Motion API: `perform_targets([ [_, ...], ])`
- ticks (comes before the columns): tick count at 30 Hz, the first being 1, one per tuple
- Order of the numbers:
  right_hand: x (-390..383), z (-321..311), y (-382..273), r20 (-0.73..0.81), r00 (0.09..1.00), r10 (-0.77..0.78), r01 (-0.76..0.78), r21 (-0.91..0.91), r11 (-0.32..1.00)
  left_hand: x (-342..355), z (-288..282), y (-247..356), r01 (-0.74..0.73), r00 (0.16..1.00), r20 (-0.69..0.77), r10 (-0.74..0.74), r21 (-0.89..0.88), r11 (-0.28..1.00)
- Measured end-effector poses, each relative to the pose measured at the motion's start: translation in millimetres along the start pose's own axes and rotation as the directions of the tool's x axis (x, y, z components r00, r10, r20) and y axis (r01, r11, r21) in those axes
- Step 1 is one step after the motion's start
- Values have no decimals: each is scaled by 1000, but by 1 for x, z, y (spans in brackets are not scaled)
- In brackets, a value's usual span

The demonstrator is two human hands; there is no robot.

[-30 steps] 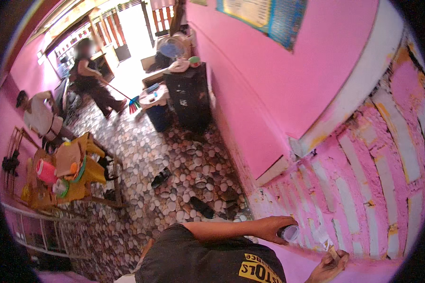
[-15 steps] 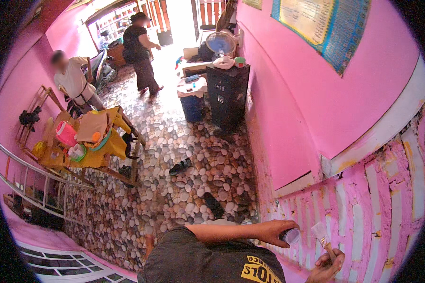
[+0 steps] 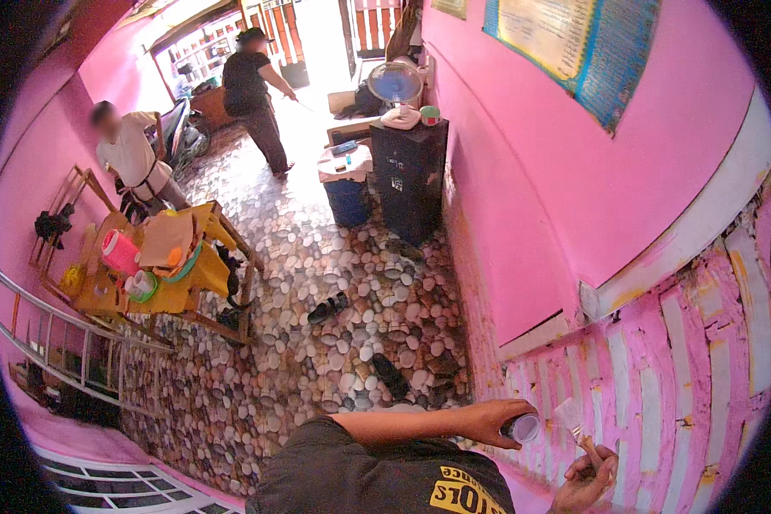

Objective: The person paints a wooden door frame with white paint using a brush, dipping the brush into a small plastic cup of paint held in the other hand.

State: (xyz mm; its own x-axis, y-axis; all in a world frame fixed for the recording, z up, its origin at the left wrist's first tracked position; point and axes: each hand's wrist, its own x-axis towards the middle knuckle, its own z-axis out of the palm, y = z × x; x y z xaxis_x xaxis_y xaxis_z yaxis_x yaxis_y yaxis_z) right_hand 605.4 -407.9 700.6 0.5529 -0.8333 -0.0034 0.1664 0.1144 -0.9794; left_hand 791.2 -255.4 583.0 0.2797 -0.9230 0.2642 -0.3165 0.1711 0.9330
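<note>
Two hands stood apart at the lower right, each clamped on a thing of its own. The left hand [image 3: 495,421] gripped a small dark-sided cup [image 3: 525,427] from its far side, its round mouth turned toward the camera and its inside pale. Nearer the lower edge, the right hand [image 3: 593,480] was closed around the wooden handle of a paintbrush [image 3: 577,433], whose pale, wide bristles pointed up and to the left, beside the cup but not in it. Whether the bristles touched the wall [image 3: 651,394] behind them, I could not tell; that stretch of wall was striped in pink and pale strips, with yellowish patches toward the right.

On the pebble-patterned floor [image 3: 291,368] lay two dark sandals [image 3: 327,307], apart from each other. A worktop [image 3: 170,296] to the left carried a pink jug [image 3: 121,254], a flat brown piece [image 3: 166,240] and pale cups in a green container. Past it stood a person in a pale top [image 3: 133,141]; farther back, near the bright doorway, a person in dark clothes [image 3: 248,84] reached out an arm. A tall black cabinet [image 3: 409,184] stood by the pink wall, with a blue drum [image 3: 345,203] just beside it.
</note>
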Motion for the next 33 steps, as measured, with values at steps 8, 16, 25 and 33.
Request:
perform_targets([
  [8,-22,-10,-4,-74,997,-27,28,18,999,3,8,2,10,994,107,-6,-33,999],
  [16,-80,-46,34,-454,891,5,2,14,1000,37,16,23,90,918,380,-115,83,992],
  [25,-125,-24,-48,-378,926,-8,7,-4,1000,52,72,9,-79,809,587,26,65,995],
  [33,-200,-33,-26,-627,776,-73,136,53,989,55,122,49,-70,638,768,58,-16,997],
])
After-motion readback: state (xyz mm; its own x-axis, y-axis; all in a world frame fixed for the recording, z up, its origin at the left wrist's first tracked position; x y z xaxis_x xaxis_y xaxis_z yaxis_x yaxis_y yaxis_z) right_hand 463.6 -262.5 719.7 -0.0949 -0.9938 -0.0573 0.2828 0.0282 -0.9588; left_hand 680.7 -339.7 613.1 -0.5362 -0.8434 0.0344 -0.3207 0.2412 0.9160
